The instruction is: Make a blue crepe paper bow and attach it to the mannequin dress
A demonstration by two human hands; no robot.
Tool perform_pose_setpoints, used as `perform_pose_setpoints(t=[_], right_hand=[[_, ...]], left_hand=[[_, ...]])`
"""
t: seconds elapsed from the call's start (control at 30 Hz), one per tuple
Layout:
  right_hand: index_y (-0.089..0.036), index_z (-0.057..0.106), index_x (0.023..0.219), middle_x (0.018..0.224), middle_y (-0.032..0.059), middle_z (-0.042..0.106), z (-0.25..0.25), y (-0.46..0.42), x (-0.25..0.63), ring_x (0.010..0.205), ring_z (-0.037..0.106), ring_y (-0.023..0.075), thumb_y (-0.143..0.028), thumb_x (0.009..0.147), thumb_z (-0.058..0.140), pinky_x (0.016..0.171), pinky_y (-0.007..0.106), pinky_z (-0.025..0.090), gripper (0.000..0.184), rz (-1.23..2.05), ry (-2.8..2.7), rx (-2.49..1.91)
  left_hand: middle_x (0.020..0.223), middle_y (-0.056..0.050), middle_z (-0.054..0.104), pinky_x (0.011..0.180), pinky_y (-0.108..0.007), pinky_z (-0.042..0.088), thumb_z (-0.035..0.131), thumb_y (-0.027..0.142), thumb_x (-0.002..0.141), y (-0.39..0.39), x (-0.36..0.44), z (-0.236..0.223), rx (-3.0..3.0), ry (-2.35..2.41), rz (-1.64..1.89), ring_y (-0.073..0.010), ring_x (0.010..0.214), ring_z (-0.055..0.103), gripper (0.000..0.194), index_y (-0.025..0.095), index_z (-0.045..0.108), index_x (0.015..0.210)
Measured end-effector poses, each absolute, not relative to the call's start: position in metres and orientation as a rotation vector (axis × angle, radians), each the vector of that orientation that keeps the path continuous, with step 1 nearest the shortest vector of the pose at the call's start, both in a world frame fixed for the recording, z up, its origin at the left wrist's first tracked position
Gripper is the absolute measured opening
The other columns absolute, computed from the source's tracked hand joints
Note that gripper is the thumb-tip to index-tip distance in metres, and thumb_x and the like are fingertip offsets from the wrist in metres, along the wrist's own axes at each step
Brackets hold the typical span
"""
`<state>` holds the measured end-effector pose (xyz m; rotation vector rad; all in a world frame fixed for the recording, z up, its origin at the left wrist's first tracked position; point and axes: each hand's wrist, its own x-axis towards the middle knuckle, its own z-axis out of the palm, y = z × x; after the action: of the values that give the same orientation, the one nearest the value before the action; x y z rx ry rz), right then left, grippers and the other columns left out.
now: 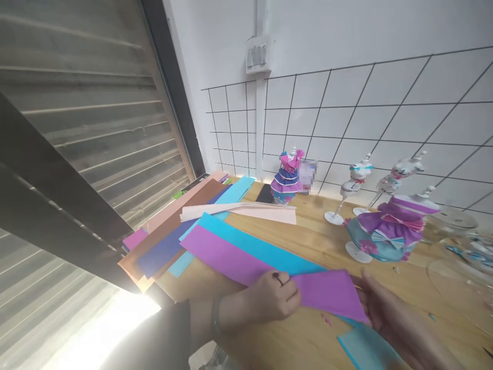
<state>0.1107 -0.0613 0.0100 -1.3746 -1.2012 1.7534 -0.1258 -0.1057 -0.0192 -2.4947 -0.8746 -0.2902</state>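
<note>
A long purple paper strip [227,257] stretches across the table in front of me, overlapping a blue paper strip [254,249]. My left hand [275,295], with a dark ring on one finger, is closed on the purple strip's near edge around its middle; its fingertips are hidden. At the strip's right end is my right hand [393,313], fingers stretched out and touching or just behind that end. Below it, a teal paper piece [370,347] lies at the table's near edge.
Stacked paper strips in brown [162,231] and other colours lie at the left, with a folded pale pink strip [239,209] across them. Along the back stand small dress forms, including a purple-and-teal dress [389,231] and a tiered dress [287,180]. Clear round containers [458,277] are at right.
</note>
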Motion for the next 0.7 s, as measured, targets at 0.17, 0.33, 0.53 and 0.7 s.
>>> perform_pose_setpoints(t=[0.17, 0.33, 0.53, 0.7], right_hand=[[-0.021, 0.064, 0.102, 0.075, 0.0045, 0.072, 0.003, -0.064, 0.108, 0.069, 0.067, 0.0237, -0.05, 0.067, 0.062, 0.063, 0.032, 0.054, 0.046, 1.612, -1.397, -1.447], [-0.021, 0.069, 0.095, 0.083, 0.0067, 0.072, 0.018, -0.065, 0.117, 0.087, 0.065, 0.0267, -0.051, 0.058, 0.065, 0.069, 0.028, 0.054, 0.048, 1.372, -1.508, -1.527], [-0.022, 0.072, 0.092, 0.102, 0.0051, 0.07, 0.019, -0.063, 0.135, 0.093, 0.063, 0.0276, -0.05, 0.05, 0.068, 0.07, 0.028, 0.055, 0.05, 1.199, -1.445, -1.591], [-0.022, 0.067, 0.099, 0.108, 0.0029, 0.067, 0.005, -0.052, 0.147, 0.103, 0.058, 0.0271, -0.048, 0.057, 0.064, 0.082, 0.028, 0.05, 0.05, 1.075, -1.523, -1.627]], left_hand=[[0.086, -0.007, 0.054, 0.06, -0.027, 0.037, 0.042, 0.01, 0.083, -0.104, -0.132, -0.018, -2.581, -0.976, -0.233, -0.015, 0.075, 0.048, 0.019, 0.017, 0.051, 0.097], [0.101, -0.009, 0.056, 0.071, -0.03, 0.04, 0.04, 0.015, 0.085, -0.1, -0.157, -0.022, -2.591, -1.158, -0.283, -0.0174, 0.087, 0.049, 0.034, 0.018, 0.043, 0.119], [0.092, -0.008, 0.058, 0.073, -0.032, 0.041, 0.037, 0.009, 0.084, -0.093, -0.203, -0.031, -2.439, -1.379, -0.374, -0.0182, 0.084, 0.05, 0.028, 0.016, 0.053, 0.106], [0.093, -0.009, 0.06, 0.07, -0.033, 0.041, 0.035, 0.003, 0.081, -0.074, -0.237, -0.015, -2.225, -1.432, -0.491, -0.0192, 0.084, 0.052, 0.031, 0.015, 0.057, 0.1]])
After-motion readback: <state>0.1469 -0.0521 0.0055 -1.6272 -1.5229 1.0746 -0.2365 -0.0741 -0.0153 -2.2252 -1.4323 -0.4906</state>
